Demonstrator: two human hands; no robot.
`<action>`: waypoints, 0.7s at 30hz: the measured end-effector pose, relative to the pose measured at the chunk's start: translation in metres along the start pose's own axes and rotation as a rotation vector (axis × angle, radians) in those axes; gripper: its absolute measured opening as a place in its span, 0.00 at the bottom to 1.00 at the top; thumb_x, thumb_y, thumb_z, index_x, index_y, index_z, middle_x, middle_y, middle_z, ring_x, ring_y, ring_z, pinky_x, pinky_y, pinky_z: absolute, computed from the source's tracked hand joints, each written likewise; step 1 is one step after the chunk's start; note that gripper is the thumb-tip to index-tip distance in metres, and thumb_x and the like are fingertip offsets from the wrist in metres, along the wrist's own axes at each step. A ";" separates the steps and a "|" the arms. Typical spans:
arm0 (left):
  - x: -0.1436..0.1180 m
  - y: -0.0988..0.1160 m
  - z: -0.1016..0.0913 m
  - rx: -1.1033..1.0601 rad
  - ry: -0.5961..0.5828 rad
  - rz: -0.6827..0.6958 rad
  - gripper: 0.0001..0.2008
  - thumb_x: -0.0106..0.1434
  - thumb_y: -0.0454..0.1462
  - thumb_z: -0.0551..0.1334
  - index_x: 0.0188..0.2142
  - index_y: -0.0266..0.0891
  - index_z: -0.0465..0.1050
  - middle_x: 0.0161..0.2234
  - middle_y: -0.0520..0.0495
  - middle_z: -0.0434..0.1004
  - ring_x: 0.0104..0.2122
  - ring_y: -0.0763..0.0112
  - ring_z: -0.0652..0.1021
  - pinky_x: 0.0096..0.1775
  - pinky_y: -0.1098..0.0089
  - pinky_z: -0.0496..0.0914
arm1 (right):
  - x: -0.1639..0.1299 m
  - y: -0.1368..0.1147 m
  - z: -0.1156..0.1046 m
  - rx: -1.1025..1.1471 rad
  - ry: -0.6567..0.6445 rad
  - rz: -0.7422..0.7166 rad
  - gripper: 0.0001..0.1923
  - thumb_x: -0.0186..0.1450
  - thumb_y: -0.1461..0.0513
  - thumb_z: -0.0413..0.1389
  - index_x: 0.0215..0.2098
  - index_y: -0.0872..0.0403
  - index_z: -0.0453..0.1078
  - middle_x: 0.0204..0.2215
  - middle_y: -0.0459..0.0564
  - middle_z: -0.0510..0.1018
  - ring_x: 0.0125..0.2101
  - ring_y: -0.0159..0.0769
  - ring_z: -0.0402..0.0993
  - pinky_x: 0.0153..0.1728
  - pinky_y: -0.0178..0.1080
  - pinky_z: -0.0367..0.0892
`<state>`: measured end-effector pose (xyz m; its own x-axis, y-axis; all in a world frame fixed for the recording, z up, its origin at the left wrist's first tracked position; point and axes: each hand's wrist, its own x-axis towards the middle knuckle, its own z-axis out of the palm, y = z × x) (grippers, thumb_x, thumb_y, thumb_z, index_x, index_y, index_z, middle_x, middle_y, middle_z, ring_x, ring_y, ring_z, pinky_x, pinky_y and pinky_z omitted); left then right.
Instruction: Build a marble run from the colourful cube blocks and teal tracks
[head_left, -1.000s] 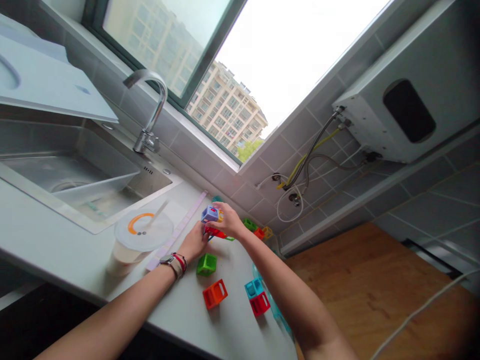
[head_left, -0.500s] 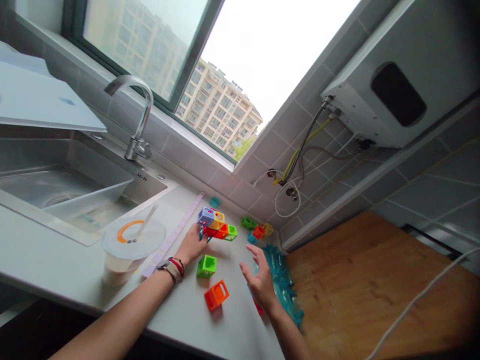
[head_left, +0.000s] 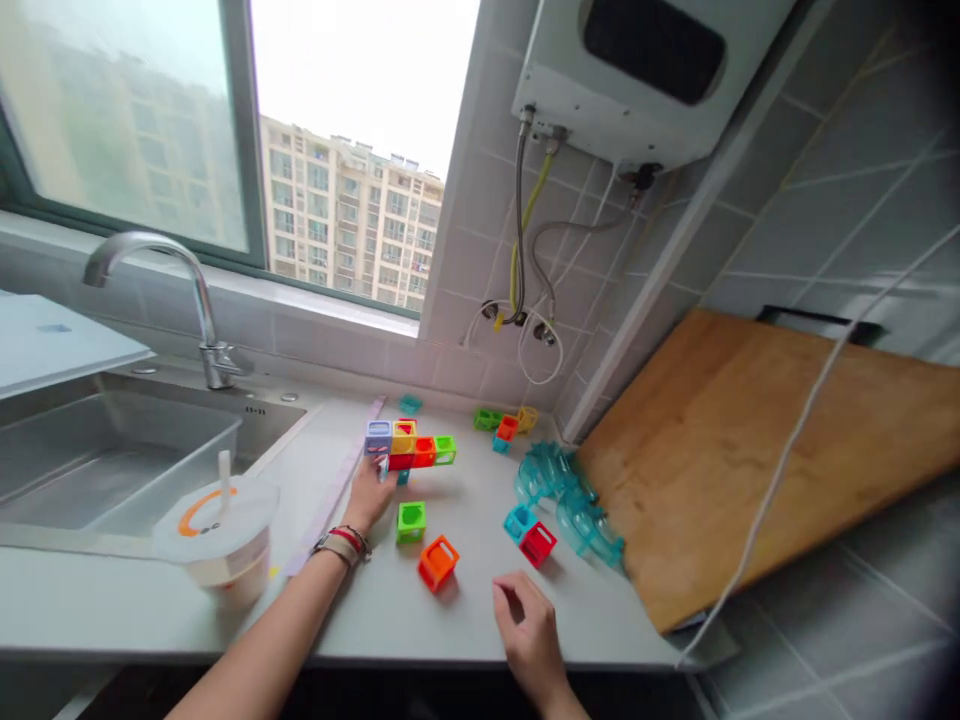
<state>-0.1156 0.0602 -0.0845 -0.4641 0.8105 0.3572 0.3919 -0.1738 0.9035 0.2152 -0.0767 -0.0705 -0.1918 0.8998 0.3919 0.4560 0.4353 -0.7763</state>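
Note:
My left hand [head_left: 373, 497] is closed on the lower left part of a joined structure of hollow toy building blocks [head_left: 411, 448], with lavender, yellow, red, orange, green and blue cubes; its fingertips are partly hidden behind the blocks. My right hand [head_left: 527, 625] hovers by the counter's front edge, fingers curled and thumb close to the index finger, with nothing visible in it. Beyond it lie a blue block [head_left: 519, 522] and a red block [head_left: 538, 544], side by side. Between my hands sit a loose green block [head_left: 411, 522] and a tilted orange block [head_left: 438, 563].
A lidded drink cup with a straw [head_left: 217, 540] stands left of my left forearm, near the sink [head_left: 274, 432]. Clear teal plastic pieces [head_left: 570, 500] lie by a wooden board [head_left: 750, 450]. Several more blocks [head_left: 507, 428] rest near the back wall. A white cable [head_left: 787, 450] crosses the right side.
My view has levelled and turned right. My right hand has drawn back toward the front edge and its fingers have curled in, uncovering the blue and red blocks. My left hand stays on the structure.

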 end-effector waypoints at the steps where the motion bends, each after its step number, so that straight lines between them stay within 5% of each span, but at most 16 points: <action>1: 0.000 0.000 -0.001 0.010 -0.003 -0.005 0.24 0.60 0.33 0.61 0.56 0.40 0.66 0.54 0.37 0.75 0.55 0.54 0.77 0.55 0.53 0.72 | 0.001 -0.003 0.000 -0.010 -0.008 -0.005 0.10 0.70 0.58 0.52 0.37 0.47 0.75 0.32 0.52 0.78 0.34 0.45 0.77 0.37 0.45 0.73; 14: -0.021 0.022 -0.023 0.134 -0.022 -0.035 0.27 0.60 0.25 0.57 0.58 0.41 0.58 0.48 0.37 0.75 0.51 0.62 0.80 0.51 0.55 0.76 | 0.002 -0.004 0.010 -0.289 0.076 -0.167 0.10 0.65 0.69 0.51 0.34 0.51 0.72 0.31 0.51 0.76 0.35 0.42 0.73 0.40 0.40 0.66; 21: -0.065 0.041 -0.040 0.176 -0.049 -0.014 0.20 0.63 0.27 0.55 0.54 0.39 0.57 0.50 0.35 0.74 0.50 0.63 0.81 0.49 0.58 0.77 | 0.010 0.000 0.007 -0.063 0.099 0.023 0.07 0.63 0.66 0.53 0.32 0.53 0.74 0.30 0.50 0.77 0.33 0.39 0.72 0.38 0.38 0.64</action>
<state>-0.1008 -0.0221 -0.0610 -0.4330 0.8393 0.3289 0.5203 -0.0653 0.8515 0.2068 -0.0680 -0.0700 -0.0957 0.9008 0.4235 0.5135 0.4091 -0.7543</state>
